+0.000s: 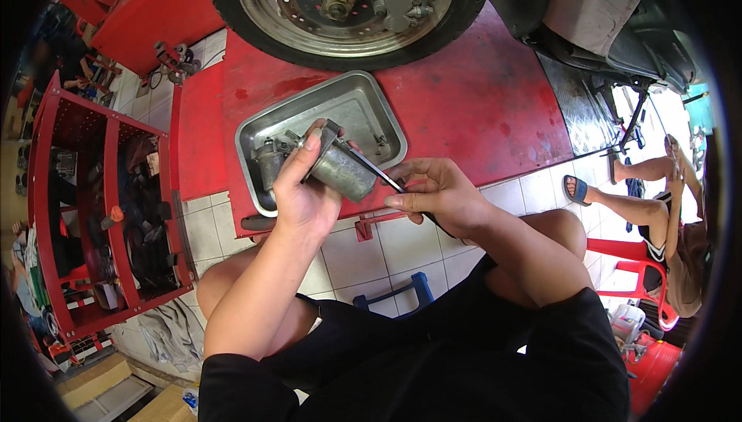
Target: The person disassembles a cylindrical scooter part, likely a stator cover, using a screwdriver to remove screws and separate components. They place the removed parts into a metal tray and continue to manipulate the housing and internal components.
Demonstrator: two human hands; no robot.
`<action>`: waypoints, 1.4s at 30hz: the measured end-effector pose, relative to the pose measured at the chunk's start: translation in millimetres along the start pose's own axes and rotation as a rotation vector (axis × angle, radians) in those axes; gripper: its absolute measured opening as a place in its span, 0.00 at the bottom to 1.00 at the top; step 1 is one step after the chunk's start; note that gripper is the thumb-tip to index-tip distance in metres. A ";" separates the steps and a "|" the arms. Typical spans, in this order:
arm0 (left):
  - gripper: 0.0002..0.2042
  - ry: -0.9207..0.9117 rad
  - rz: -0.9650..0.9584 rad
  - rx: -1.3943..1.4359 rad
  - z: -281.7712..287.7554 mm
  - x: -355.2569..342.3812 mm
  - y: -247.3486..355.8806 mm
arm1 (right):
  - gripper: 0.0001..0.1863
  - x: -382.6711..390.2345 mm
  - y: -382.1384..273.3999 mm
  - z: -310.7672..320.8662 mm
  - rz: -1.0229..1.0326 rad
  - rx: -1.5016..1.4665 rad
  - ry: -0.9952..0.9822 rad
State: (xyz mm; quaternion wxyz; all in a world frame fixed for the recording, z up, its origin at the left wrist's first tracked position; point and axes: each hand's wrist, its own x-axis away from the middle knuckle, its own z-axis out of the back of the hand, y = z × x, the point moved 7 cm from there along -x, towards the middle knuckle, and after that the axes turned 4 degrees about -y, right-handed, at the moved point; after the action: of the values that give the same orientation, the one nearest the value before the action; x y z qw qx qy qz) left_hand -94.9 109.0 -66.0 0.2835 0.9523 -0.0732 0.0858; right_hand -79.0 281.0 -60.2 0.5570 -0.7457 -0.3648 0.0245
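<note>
My left hand [303, 190] grips a grey metal engine part [340, 167], a dull cylinder with a dark end, held over the near edge of a steel tray [371, 105]. My right hand [437, 194] pinches a thin dark tool [377, 171] whose tip touches the cylinder's side. A second small metal assembly [270, 158] lies in the tray just behind my left fingers. Both forearms come up from my lap, where I sit in black clothes.
The tray rests on a red lift platform [479, 97] beneath a scooter's front wheel [348, 5]. A red tool cart [100, 213] full of parts stands at left. Another person [665, 205] in sandals sits on a red stool at right. A blue stool [402, 292] shows between my knees.
</note>
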 end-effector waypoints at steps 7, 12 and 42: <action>0.21 -0.038 0.020 0.046 -7.0 4.1 0.4 | 0.21 3.8 -7.9 -0.5 -0.020 0.069 0.122; 0.22 0.005 0.015 0.013 -1.3 1.7 -2.0 | 0.22 5.5 -7.2 -0.5 0.009 0.121 0.105; 0.19 0.074 0.005 0.057 5.0 -0.5 3.3 | 0.16 6.9 -13.7 7.8 0.202 0.293 0.295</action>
State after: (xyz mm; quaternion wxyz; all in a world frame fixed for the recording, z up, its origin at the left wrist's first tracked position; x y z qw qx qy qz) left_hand -95.4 103.5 -68.5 0.2585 0.9560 -0.0627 0.1237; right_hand -84.4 292.8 -49.0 0.7015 -0.6849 -0.1955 0.0234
